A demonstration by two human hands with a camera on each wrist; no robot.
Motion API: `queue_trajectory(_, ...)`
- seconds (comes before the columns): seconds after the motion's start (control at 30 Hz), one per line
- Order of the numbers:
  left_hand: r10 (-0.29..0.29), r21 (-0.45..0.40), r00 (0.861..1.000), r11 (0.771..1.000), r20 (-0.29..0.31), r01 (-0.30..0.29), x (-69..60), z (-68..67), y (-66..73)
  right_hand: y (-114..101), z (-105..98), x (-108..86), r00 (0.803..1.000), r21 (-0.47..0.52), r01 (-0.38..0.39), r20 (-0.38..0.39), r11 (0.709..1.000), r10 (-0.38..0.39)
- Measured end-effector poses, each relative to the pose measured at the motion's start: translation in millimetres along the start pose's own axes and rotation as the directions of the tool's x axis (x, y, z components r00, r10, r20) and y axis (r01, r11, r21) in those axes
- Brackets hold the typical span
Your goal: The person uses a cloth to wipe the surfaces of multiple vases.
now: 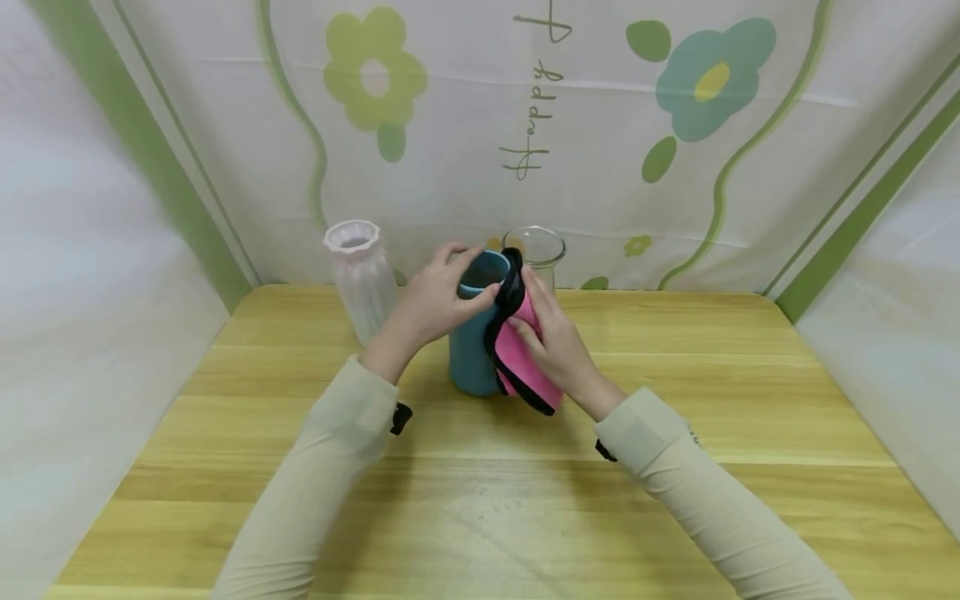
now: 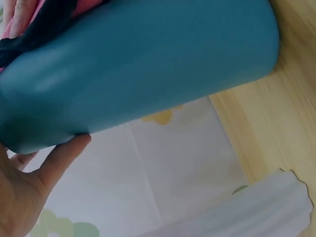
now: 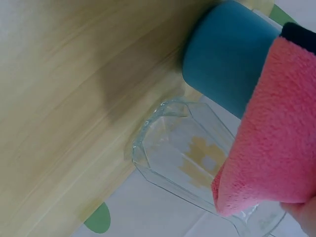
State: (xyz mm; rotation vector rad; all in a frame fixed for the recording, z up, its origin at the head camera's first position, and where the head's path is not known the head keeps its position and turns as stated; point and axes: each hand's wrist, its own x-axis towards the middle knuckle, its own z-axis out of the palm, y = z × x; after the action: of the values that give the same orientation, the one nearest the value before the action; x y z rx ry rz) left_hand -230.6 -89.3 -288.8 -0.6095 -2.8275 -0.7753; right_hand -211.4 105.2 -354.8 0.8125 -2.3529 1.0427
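A teal cylindrical vase [image 1: 471, 358] stands upright on the wooden table, its open mouth facing up. My left hand [image 1: 438, 296] grips it near the rim, thumb in front and fingers around the far left side. In my right hand [image 1: 553, 340] is a pink cloth [image 1: 531, 367] with black edging, folded and held against the vase's upper right side. The right wrist view shows the fluffy pink cloth [image 3: 276, 133] beside the teal vase [image 3: 227, 54]. Part of the right hand's fingers is hidden behind the cloth.
A white fluted vase [image 1: 363, 283] stands left of the teal one, close to my left forearm. Behind the cloth, on the right, is a clear glass vase [image 1: 534, 243], also seen as faceted glass [image 3: 168, 148] from the right wrist. A printed curtain [image 1: 465, 125] hangs behind the table [image 1: 480, 500].
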Motion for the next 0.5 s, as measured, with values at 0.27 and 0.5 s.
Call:
queue_trajectory(0.27,-0.017,0.000,1.000,1.000,-0.007,0.017,-1.3,4.8,1.4,1,10,-3.0,1.000,0.022,-0.014,0.020,1.000,0.013)
queue_trajectory(0.5,-0.018,-0.011,0.999,1.000,-0.027,0.018,0.1,6.4,1.7,1,11,-3.8,0.999,-0.033,-0.032,0.007,0.999,0.032)
